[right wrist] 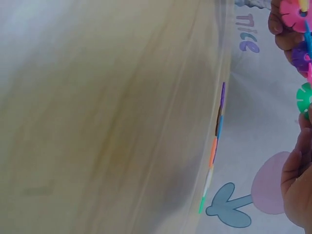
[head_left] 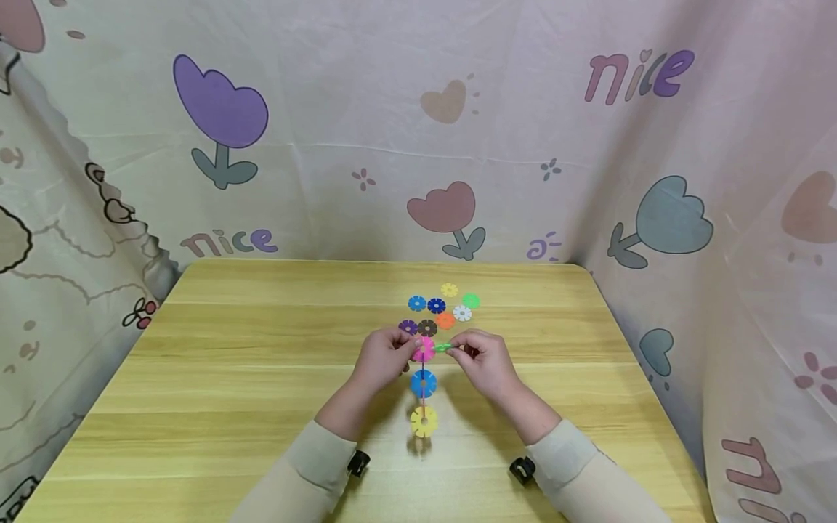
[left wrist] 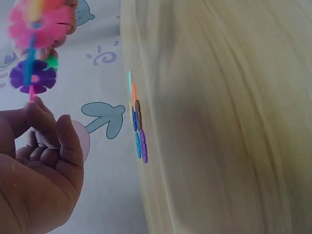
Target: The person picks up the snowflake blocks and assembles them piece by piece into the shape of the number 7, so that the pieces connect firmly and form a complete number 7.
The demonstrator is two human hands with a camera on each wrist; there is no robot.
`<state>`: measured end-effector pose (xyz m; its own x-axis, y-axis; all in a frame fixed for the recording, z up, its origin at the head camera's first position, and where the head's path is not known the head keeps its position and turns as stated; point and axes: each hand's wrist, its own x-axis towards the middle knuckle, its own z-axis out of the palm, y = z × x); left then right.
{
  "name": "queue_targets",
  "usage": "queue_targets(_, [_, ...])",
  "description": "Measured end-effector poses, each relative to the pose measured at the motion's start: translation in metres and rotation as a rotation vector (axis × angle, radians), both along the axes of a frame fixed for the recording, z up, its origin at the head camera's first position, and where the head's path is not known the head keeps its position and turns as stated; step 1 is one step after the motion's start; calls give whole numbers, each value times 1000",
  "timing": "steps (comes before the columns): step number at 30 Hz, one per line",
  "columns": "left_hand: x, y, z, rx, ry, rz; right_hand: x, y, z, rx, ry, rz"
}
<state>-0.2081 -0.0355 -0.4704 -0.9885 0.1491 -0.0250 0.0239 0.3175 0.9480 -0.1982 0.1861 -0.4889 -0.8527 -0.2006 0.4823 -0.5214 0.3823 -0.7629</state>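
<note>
My left hand (head_left: 381, 359) pinches a pink notched disc (head_left: 423, 349), the far end of a short chain of snowflake discs held up over the table. Nearer my body the chain carries a blue disc (head_left: 423, 383) and a yellow disc (head_left: 423, 421). A purple disc (left wrist: 34, 76) between them shows edge-on in the head view and face-on in the left wrist view. Between thumb and fingers, my right hand (head_left: 482, 363) holds a green disc (right wrist: 303, 99), turned edge-on right at the pink disc's right rim.
Beyond my hands, several loose discs lie flat on the wooden table (head_left: 261, 327), among them a brown disc (head_left: 427, 328), an orange disc (head_left: 445, 320) and a white disc (head_left: 462, 313). A printed curtain (head_left: 327, 87) hangs behind the table's far edge and along both sides.
</note>
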Motion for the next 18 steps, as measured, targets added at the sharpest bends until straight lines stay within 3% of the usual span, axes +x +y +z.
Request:
queue_targets(10, [4, -1, 6, 106, -74, 18, 1, -1, 3, -25, 18, 7])
queue_targets(18, [6, -1, 4, 109, -92, 40, 3, -4, 2, -41, 4, 15])
